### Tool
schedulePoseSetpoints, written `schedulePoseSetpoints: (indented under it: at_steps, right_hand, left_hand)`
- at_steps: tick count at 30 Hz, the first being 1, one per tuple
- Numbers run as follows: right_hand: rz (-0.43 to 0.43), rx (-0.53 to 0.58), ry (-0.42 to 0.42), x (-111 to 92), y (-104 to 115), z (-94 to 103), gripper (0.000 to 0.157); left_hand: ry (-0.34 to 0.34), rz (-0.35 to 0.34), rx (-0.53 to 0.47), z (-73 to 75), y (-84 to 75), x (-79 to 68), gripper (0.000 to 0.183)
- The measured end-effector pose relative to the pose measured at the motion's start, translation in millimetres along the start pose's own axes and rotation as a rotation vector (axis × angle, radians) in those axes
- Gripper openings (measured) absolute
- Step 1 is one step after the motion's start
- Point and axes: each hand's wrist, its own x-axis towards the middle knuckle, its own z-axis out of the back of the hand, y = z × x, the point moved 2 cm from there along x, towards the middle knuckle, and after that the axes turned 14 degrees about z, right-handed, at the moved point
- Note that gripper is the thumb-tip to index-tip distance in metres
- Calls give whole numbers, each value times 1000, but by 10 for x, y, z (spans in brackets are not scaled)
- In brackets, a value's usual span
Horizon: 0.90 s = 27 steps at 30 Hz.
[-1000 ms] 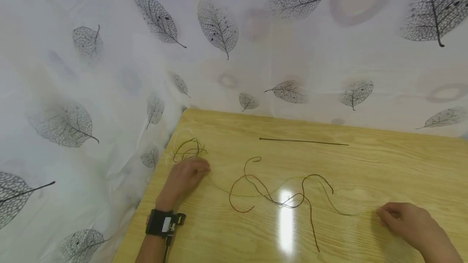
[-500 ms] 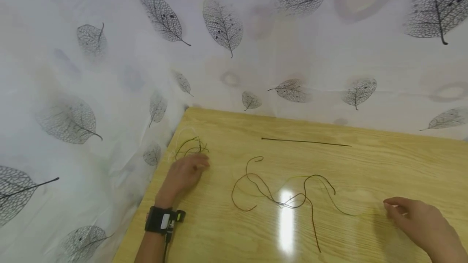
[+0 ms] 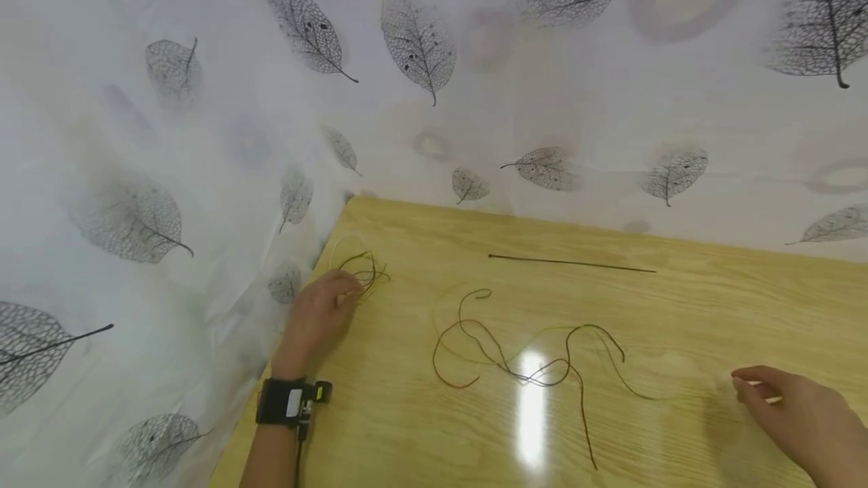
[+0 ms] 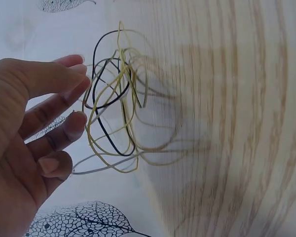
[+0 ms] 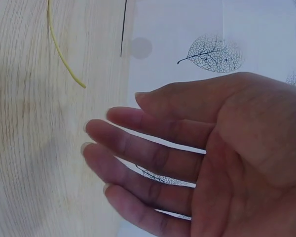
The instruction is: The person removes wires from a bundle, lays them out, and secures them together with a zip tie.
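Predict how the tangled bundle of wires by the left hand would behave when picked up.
The bundle of wires would probably lift as one clump, since its loops cross. It should be light, looking so thin. It seems bendy yet springy, as the loops bow open.

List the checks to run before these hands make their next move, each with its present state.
1. Right hand free of any strand: ok, it holds nothing.
2. Yellow strand clear of the right hand: ok, a gap shows.
3. Left hand at the tangled bundle: ok.
4. Bundle firmly gripped: cannot tell.
5. Mid-table strands separated: not ok, the red strand crosses others.
6. Straight dark strand apart from other strands: ok.
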Motion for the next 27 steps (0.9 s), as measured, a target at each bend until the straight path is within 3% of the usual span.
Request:
schedulePoseSetpoints:
  at_steps: [8,14,22,27]
  right_hand:
    - [41,10,-73,57,140,133,34]
    - [87,36,-142,87,333,192,29]
    - [119,62,-152,183,679,235,29]
    - [149,70,-154,255,903,260,29]
  left_hand:
    - [-21,8,66,-42,-55,107,11]
    - [-64,44,76,32,-149,228,21]
    - [-27,-79,110,5,-233,400,15]
    - [-27,-111,128,-53,-220,425,4]
